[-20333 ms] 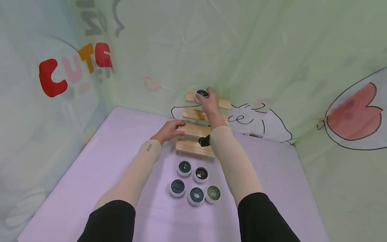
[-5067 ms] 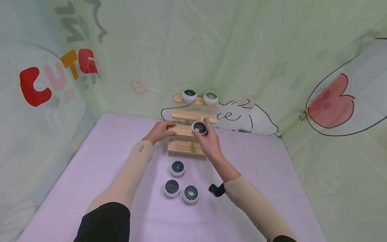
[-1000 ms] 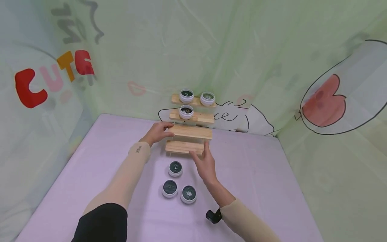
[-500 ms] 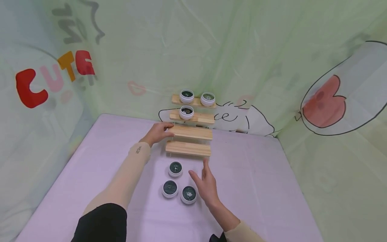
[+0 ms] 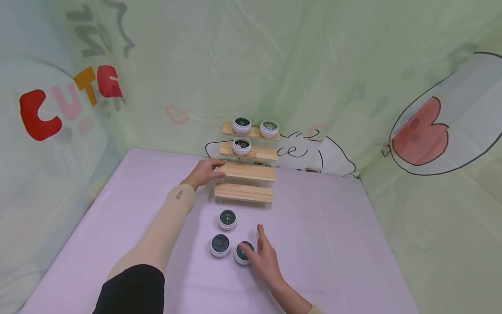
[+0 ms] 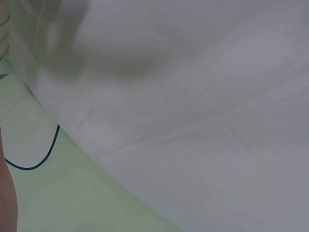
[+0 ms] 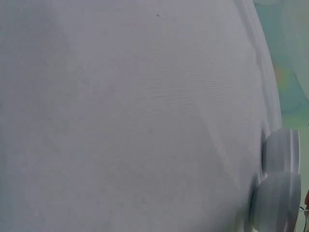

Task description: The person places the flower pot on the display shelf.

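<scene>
A four-tier wooden display rack point(image 5: 247, 171) stands at the back of the table. My left hand point(image 5: 202, 172) holds its left end at the second tier from the front, thumb and fingers at the board's end. My right hand point(image 5: 264, 257) is spread around a white round jar point(image 5: 240, 259) with a dark top, thumb over the jar and fingers to its right. Two similar jars, one behind point(image 5: 227, 219) and one to the left point(image 5: 220, 245), sit on the table. In the right wrist view, two white jars point(image 7: 277, 203) show at the right edge.
Two jars point(image 5: 242, 125) point(image 5: 269, 128) stand on the top tier and another jar point(image 5: 242, 146) on the tier below, at its left. A lilac cloth point(image 5: 325, 244) covers the table. Printed green curtains point(image 5: 333, 65) hang close behind the rack.
Over the last second my right hand has drawn back from the rack to the front jar. Earlier it set the brown-centred jar on the second tier from the top. The left hand stays at the rack.
</scene>
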Demonstrator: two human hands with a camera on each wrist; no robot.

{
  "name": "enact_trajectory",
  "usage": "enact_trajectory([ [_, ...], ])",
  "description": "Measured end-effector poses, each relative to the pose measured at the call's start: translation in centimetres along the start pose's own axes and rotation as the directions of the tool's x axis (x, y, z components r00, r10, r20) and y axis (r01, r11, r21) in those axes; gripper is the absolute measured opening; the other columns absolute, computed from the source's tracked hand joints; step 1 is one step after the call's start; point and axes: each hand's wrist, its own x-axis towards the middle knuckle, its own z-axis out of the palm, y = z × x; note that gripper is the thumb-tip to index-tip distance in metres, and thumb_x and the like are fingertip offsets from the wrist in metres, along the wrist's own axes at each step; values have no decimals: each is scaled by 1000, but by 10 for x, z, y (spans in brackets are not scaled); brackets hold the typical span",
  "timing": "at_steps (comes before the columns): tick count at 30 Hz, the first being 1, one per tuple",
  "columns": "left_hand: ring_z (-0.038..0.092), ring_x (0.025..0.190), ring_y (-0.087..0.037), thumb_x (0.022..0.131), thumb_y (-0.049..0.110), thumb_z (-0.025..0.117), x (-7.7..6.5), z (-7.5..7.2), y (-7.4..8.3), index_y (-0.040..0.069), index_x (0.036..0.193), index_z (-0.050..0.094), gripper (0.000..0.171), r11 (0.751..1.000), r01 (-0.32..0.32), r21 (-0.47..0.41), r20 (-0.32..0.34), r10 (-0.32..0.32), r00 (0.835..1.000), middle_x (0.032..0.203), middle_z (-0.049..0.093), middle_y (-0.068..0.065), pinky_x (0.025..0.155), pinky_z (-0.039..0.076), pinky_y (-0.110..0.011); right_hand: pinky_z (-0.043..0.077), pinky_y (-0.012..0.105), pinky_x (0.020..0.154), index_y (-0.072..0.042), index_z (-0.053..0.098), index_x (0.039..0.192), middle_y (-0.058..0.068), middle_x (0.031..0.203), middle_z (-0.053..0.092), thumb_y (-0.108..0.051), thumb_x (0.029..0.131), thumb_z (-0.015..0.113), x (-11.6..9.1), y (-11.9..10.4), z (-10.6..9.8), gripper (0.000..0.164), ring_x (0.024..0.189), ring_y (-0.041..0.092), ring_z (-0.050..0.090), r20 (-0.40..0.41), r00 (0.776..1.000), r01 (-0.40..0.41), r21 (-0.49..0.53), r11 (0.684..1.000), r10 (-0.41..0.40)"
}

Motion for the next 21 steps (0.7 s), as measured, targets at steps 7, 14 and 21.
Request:
enact_trajectory([
  [7, 48, 123, -25, 79, 27, 72, 2, 1, -2, 5, 127, 54, 56, 1000, 9, -3, 4, -9, 1000, 132, 53, -11, 104, 41, -35, 31, 34, 108, -2, 23, 145, 12, 151, 25, -42, 78, 70, -8, 10, 4, 91, 137, 25, 26, 25, 999, 21, -11, 1000, -20],
  [14, 49, 123, -26, 79, 26, 72, 0, 0, 0, 5, 126, 55, 55, 1000, -1, -10, 4, 2, 1000, 132, 53, -12, 103, 42, -35, 31, 35, 108, 0, 26, 143, 14, 149, 29, -41, 75, 73, -14, 13, 9, 93, 136, 25, 29, 27, 996, 92, -44, 995, -91],
  [21, 49, 122, -26, 78, 27, 73, -1, -1, 1, 5, 127, 55, 56, 1000, 8, -5, -1, -8, 1000, 133, 52, -12, 103, 42, -35, 30, 37, 109, 1, 28, 142, 14, 148, 32, -38, 74, 75, -17, 14, 11, 92, 135, 24, 31, 8, 991, 135, -64, 989, -135],
])
